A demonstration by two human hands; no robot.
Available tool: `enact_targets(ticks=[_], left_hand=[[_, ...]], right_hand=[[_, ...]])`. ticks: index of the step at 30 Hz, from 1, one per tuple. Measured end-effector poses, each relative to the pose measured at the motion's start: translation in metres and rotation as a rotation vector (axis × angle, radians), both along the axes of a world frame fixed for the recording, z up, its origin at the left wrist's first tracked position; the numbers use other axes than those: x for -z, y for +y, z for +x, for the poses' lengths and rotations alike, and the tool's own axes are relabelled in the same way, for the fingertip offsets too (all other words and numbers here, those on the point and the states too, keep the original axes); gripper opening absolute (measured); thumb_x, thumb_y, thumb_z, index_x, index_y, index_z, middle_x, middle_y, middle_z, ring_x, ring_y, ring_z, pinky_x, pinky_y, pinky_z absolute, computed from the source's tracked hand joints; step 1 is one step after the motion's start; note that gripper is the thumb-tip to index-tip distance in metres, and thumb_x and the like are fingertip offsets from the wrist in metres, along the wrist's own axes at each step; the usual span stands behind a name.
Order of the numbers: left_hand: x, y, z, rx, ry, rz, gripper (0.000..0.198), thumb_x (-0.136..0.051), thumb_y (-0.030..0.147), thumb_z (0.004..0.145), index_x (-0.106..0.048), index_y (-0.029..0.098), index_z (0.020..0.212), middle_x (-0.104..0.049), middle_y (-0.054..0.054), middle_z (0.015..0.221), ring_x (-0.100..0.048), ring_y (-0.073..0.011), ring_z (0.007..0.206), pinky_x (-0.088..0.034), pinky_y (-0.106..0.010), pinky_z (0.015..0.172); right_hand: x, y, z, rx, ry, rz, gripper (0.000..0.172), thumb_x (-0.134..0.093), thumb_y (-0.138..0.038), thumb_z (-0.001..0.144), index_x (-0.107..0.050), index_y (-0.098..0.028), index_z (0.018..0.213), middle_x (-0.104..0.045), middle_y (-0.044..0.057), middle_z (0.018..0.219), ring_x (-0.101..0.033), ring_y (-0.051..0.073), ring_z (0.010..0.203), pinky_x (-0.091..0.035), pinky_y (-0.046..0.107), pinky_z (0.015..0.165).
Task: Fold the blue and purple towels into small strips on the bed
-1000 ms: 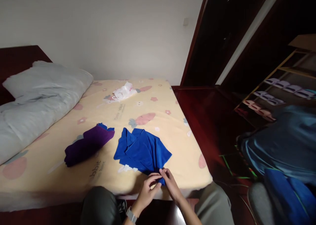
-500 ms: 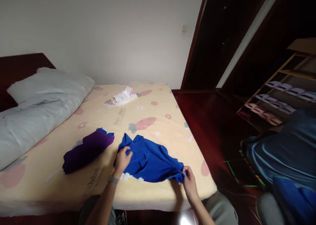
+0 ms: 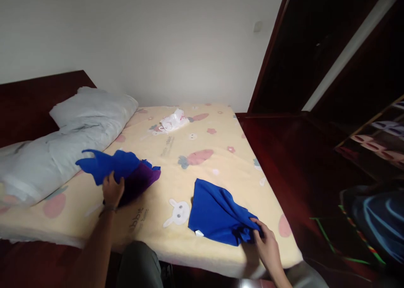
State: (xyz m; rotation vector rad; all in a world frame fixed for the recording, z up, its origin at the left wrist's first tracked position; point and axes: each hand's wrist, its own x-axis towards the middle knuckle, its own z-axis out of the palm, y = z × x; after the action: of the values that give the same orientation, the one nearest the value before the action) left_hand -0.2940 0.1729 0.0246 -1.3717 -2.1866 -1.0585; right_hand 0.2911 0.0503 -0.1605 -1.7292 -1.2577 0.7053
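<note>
My left hand (image 3: 112,190) is closed on a piece of blue cloth (image 3: 109,164), which spreads limply above and beyond the fingers. That cloth partly covers a folded purple cloth (image 3: 143,179) with blue showing at its far edge. At the bed's near right, my right hand (image 3: 267,241) pinches the right corner of a second blue cloth (image 3: 217,212). This second cloth lies on the sheet with a white tag at its near left edge, bunched near the fingers. I cannot tell what kind of garment either blue cloth is.
A patterned cream sheet (image 3: 202,132) covers the bed. Toward the wall lies a crumpled white plastic bag (image 3: 174,120); a grey quilt (image 3: 91,124) is heaped at the left. Slippers (image 3: 374,146) stand on a rack at right, with dark cloth (image 3: 383,225) below.
My left hand has lifted a blue cloth off the other one and carried it left over the purple cloth. My right hand keeps its pinch. The view has turned slightly left.
</note>
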Motion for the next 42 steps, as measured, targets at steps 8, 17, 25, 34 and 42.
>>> enact_targets(ticks=[8, 17, 25, 34, 42], left_hand=[[0.114, 0.002, 0.071, 0.270, 0.062, -0.413, 0.035, -0.062, 0.039, 0.079, -0.068, 0.021, 0.107, -0.061, -0.017, 0.118, -0.058, -0.0360, 0.107, -0.043, -0.051, 0.093], [0.081, 0.092, 0.107, 0.329, -0.009, -0.412, 0.017, -0.059, 0.020, 0.077, -0.055, 0.015, 0.061, -0.055, -0.007, 0.070, -0.058, -0.0200, 0.063, -0.044, -0.037, 0.065], [-0.012, 0.096, 0.003, -0.027, 0.000, 0.056, 0.022, -0.037, 0.026, 0.097, -0.051, 0.010, 0.096, -0.056, -0.014, 0.102, -0.054, -0.0251, 0.104, -0.045, -0.045, 0.095], [0.084, -0.004, 0.099, 0.259, -0.019, -0.176, 0.022, -0.045, 0.026, 0.091, -0.059, 0.016, 0.105, -0.058, -0.018, 0.116, -0.050, -0.0320, 0.122, -0.041, -0.049, 0.104], [0.177, -0.062, 0.298, 0.664, -0.249, -0.550, 0.019, -0.055, 0.035, 0.089, -0.065, 0.019, 0.090, -0.068, -0.008, 0.087, -0.065, -0.0230, 0.085, -0.051, -0.036, 0.079]], right_hand=[[-0.004, -0.008, -0.011, -0.081, 0.105, 0.036, 0.035, -0.062, -0.044, 0.077, -0.072, -0.022, 0.101, -0.071, 0.010, 0.106, -0.066, 0.030, 0.102, -0.058, 0.036, 0.077], [-0.014, -0.015, -0.036, -0.208, 0.201, 0.050, 0.028, -0.064, -0.037, 0.073, -0.077, -0.025, 0.094, -0.073, 0.010, 0.108, -0.065, 0.032, 0.110, -0.050, 0.046, 0.102], [-0.027, -0.009, -0.021, -0.247, 0.354, -0.141, 0.047, -0.057, -0.035, 0.069, -0.076, -0.026, 0.111, -0.070, 0.007, 0.121, -0.061, 0.031, 0.120, -0.042, 0.048, 0.109], [-0.074, -0.014, -0.050, -0.154, 0.279, 0.060, 0.023, -0.066, -0.035, 0.073, -0.075, -0.023, 0.090, -0.069, 0.008, 0.102, -0.063, 0.029, 0.104, -0.048, 0.042, 0.099], [-0.100, -0.003, -0.007, -0.193, 0.119, 0.178, 0.018, -0.057, -0.031, 0.081, -0.071, -0.022, 0.087, -0.065, 0.008, 0.096, -0.060, 0.026, 0.097, -0.047, 0.039, 0.092]])
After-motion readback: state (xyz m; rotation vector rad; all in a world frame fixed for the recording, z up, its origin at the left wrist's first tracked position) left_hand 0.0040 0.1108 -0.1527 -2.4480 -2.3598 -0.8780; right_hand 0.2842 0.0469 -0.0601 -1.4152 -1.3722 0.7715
